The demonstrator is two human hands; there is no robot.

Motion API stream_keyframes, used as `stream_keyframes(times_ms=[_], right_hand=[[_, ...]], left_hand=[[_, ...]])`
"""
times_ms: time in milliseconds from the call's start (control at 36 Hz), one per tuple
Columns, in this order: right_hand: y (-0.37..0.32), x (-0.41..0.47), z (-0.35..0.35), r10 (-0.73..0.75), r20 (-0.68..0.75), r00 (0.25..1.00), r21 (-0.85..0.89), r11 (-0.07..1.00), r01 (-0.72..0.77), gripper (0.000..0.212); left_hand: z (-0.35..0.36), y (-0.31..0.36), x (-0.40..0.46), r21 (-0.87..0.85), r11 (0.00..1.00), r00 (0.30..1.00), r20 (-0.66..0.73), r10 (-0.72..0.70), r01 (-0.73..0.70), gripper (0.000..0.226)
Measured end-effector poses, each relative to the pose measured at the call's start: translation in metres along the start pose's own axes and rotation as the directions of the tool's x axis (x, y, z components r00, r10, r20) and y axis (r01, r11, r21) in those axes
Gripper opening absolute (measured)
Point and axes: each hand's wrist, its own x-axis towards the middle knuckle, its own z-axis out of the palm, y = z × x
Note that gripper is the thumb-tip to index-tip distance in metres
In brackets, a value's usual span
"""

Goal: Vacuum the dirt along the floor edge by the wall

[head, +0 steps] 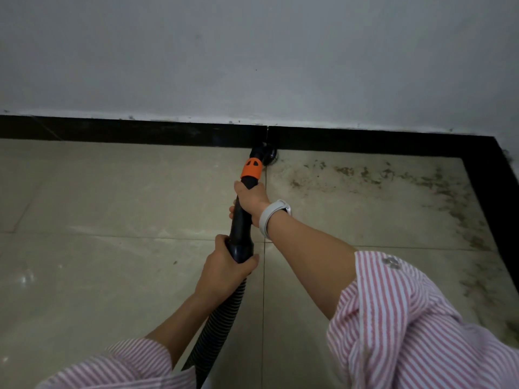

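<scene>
We have the round brush nozzle [266, 155] pressed into the floor edge, touching the black skirting [140, 131] just where two skirting pieces meet. Behind it sits the orange collar [251, 170], then the black wand [242, 220], which we hold with both hands. Our right hand [250, 202] grips the wand just below the collar, fingers curled round it, and our left hand [224, 265] wraps the lower end where the ribbed hose [222, 318] begins, thumb and fingers closed on it.

The dirt [373, 175] lies to the right of the nozzle, scattered along the skirting and thickening toward the corner [483, 153] and down the right-hand skirting. As we judge it, the main risk is sweeping too fast or lifting the brush, which would push the grit ahead instead of drawing it in. If we tilt the wand, one side of the brush may lose contact with the tile and leave a strip against the skirting. The hose trailing between our arms could tug the nozzle off line if it catches.

To the left the tiles [112, 206] look cleaner and open. To the right we have free floor up to the corner, where the two skirtings close us in and the round head may not reach fully.
</scene>
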Motion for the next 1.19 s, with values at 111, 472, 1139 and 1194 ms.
stream_keyframes(times_ms=[111, 472, 1139, 1194], right_hand=[[0.001, 0.000, -0.008, -0.004, 0.011, 1.000, 0.006, 1.000, 0.004, 0.041], [-0.001, -0.010, -0.021, -0.023, 0.014, 1.000, 0.033, 0.999, 0.022, 0.039], [-0.001, 0.012, -0.010, 0.007, -0.045, 0.999, -0.021, 1.000, -0.008, 0.061], [-0.002, 0.015, -0.023, -0.012, -0.084, 0.996, -0.013, 1.000, 0.011, 0.059]], left_hand=[[0.005, 0.004, -0.004, -0.002, 1.000, 1.000, -0.003, 0.004, -0.004, 0.051], [0.013, 0.009, -0.010, 0.002, 1.000, 1.000, -0.014, 0.026, -0.026, 0.049], [0.007, 0.007, 0.012, -0.052, 0.998, 0.997, 0.066, -0.037, 0.040, 0.046], [0.014, 0.012, 0.016, -0.034, 0.999, 0.994, 0.108, -0.031, 0.035, 0.047]])
